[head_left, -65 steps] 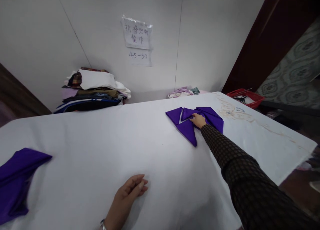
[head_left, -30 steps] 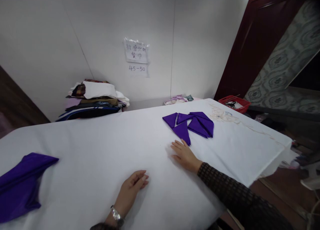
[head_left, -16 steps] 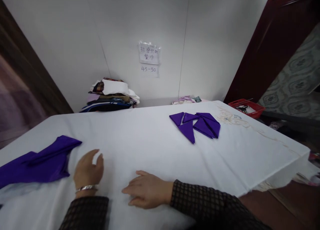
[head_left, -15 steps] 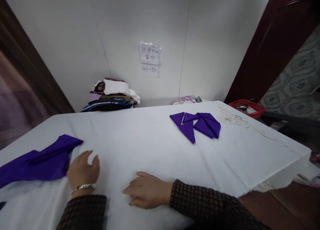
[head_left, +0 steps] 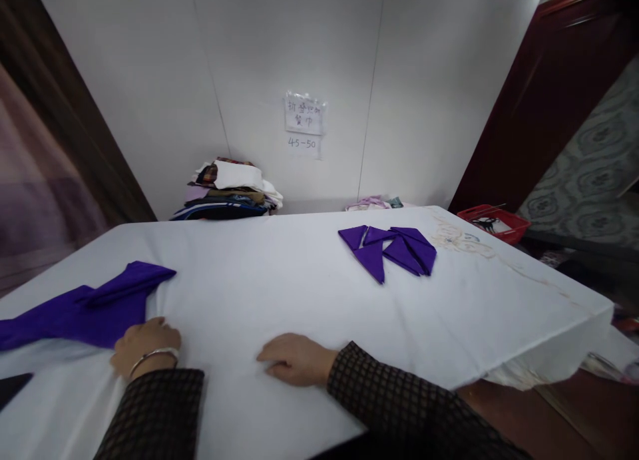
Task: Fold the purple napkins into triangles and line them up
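A loose purple cloth (head_left: 84, 305) lies crumpled at the left of the white-covered table (head_left: 279, 293). My left hand (head_left: 144, 345), with a silver bracelet at the wrist, rests at the cloth's near right edge with its fingers curled onto the fabric. My right hand (head_left: 294, 359) lies flat on the bare tablecloth near the front edge, fingers stretched out toward the left and holding nothing. Several purple napkins folded into triangles (head_left: 389, 248) sit together at the far right of the table, out of reach of both hands.
A stack of folded clothes (head_left: 227, 190) stands against the back wall, under a paper sign (head_left: 304, 117). A small heap of fabric (head_left: 374, 202) lies behind the table. A red basket (head_left: 492, 222) sits at the right by a dark door. The table's right edge drops off.
My right hand left the folded napkins and came back to the near edge. My left hand slid left and closed on the purple cloth. The view has turned left.
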A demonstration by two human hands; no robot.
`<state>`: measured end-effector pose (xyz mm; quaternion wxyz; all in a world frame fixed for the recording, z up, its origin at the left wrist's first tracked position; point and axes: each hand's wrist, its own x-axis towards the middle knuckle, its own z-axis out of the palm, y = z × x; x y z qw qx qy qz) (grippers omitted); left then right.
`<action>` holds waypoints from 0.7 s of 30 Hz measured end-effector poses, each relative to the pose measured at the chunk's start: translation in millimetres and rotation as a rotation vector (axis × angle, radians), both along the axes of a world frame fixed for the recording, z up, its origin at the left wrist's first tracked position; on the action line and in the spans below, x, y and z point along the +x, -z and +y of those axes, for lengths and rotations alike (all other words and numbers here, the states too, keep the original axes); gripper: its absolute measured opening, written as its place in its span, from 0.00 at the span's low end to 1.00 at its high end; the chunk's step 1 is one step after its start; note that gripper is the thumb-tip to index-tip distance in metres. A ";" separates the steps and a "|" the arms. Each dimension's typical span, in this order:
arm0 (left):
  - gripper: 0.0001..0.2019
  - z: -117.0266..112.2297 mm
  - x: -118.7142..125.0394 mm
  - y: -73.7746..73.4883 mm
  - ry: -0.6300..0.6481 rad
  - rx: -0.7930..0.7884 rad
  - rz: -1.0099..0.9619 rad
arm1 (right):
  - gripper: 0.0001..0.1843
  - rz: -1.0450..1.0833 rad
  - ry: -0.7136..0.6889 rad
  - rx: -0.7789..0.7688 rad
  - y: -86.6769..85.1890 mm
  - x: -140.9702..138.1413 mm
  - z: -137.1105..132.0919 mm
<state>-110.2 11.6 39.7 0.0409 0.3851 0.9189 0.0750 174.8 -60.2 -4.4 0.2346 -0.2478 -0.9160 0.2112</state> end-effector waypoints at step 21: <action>0.21 -35.4 -5.6 14.5 0.001 0.458 -0.010 | 0.18 0.136 0.057 -0.213 18.4 14.2 -4.4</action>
